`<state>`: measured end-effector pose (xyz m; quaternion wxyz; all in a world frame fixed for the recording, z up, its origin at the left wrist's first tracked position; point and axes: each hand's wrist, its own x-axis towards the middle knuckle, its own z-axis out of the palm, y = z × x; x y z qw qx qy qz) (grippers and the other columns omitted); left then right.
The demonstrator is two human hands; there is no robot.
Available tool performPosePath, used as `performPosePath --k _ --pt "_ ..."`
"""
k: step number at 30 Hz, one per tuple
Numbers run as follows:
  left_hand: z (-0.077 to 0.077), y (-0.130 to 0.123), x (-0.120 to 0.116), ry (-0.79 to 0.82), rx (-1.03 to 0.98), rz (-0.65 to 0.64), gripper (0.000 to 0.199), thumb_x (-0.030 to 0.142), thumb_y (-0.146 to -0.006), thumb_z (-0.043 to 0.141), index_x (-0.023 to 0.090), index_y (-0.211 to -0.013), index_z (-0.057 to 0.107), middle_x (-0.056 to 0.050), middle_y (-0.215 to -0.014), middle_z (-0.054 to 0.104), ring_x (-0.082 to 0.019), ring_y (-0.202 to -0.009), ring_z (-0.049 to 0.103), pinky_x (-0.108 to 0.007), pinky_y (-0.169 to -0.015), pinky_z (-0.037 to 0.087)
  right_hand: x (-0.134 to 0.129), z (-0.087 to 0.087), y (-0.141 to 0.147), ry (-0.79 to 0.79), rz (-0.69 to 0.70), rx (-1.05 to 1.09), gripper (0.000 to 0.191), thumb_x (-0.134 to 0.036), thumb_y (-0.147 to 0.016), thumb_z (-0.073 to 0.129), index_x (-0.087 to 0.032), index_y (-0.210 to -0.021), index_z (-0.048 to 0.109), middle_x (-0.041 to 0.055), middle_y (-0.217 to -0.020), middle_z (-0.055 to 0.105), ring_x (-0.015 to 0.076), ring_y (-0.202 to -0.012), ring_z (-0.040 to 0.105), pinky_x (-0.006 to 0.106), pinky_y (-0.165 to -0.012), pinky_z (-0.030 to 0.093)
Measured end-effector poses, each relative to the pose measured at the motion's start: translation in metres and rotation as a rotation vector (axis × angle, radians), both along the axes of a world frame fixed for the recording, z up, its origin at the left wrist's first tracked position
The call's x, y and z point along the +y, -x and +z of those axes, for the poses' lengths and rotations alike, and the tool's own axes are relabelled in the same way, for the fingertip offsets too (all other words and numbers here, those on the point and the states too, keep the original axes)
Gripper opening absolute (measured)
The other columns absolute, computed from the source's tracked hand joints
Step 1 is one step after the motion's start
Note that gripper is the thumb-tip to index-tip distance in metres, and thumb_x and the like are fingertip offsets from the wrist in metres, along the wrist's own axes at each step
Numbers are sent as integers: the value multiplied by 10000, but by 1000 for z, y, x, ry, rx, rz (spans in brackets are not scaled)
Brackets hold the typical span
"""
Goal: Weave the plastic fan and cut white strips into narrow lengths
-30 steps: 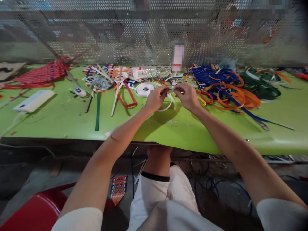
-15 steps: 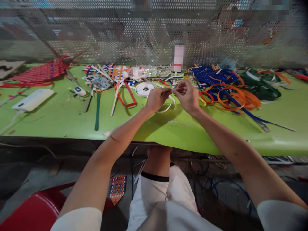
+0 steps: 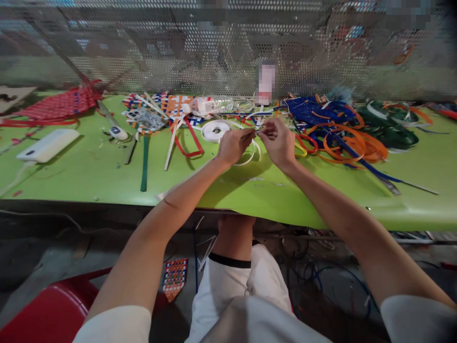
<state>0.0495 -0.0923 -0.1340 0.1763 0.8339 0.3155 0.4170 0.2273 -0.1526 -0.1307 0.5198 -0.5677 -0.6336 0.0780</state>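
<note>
The left hand [image 3: 231, 146] and the right hand [image 3: 279, 143] meet above the middle of a green table [image 3: 257, 200], their fingertips nearly touching. Both hands are drawn in to a pinch, fingers bent and thumbs pressed against them, on a narrow white strip [image 3: 259, 152]. Only a small pale bit of it shows between the fingertips; the section inside the fingers is hidden. Below this grip, the strip curves in an open loop between the hands and passes toward the underside of the left hand. A flat white coil [image 3: 207, 131] lies just beyond the left hand, on its outer side; whether the strip runs from it cannot be told. An orange coil [image 3: 376, 147] lies to the right of the right hand, next to a blue heap [image 3: 307, 110].

Markings: a clear bottle [image 3: 224, 105] behind the white coil bears a pale label [image 3: 206, 105] with red on it, its lettering too small to read. Beyond the hands stands a blurred-out pale panel [image 3: 264, 96] with a reddish band. At far left, a white box [image 3: 49, 145] with a cable carries a dark patch, and a white-cased device [image 3: 116, 133] has a small display; its characters are illegible.
</note>
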Motion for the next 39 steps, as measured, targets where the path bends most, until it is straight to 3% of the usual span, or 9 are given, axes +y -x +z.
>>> performPosePath --k 8,15,20,23,28,36,39 --pt "-1 2 2 -15 3 -54 322 386 -1092 585 223 -1095 862 -62 -882 836 -203 -766 765 -298 -710 547 11 -3 -7 18 71 165 177 -377 -902 802 -215 -967 778 84 -916 800 244 -819 767 438 -815 683" --pt "2 3 -1 -11 -1 -79 338 398 -1101 569 237 -1120 865 -59 -833 817 -195 -733 744 -296 -710 535 12 -1 -9 65 162 155 297 -514 -930 776 -231 -1014 805 86 -970 807 246 -853 767 426 -783 678" --pt "1 3 -3 -78 78 0 292 396 -1088 601 286 -1171 858 -77 -1009 857 -248 -875 796 -329 -759 553 6 7 -16 72 91 -208 270 -404 -1040 625 -225 -921 788 85 -895 783 256 -857 724 410 -824 593" --pt "0 5 -3 -158 166 33 278 351 -1089 599 322 -1201 852 -68 -1016 859 -260 -899 802 -333 -757 544 0 12 -16 90 51 -493 249 -323 -1075 558 -206 -991 761 120 -1029 787 274 -950 701 384 -830 520" --pt "-4 7 -1 -223 283 19 280 299 -1077 608 321 -1233 840 -76 -1003 852 -264 -891 795 -330 -747 523 -9 21 -13 235 5 -812 292 -294 -1117 471 -189 -1119 743 153 -1162 778 284 -930 693 359 -687 388" --pt "16 6 -12 -262 348 66 352 332 -1122 487 281 -1210 824 -122 -1049 849 -283 -873 773 -383 -764 509 -16 32 -13 135 -74 -876 290 -188 -1058 485 -231 -1100 769 114 -1132 793 275 -920 688 371 -626 294" --pt "21 6 -15 -284 314 108 348 342 -1116 484 282 -1133 827 -120 -950 834 -291 -863 747 -435 -813 514 -16 32 -14 69 -99 -851 316 -182 -1062 463 -222 -1083 775 120 -1136 782 276 -960 681 371 -630 304"
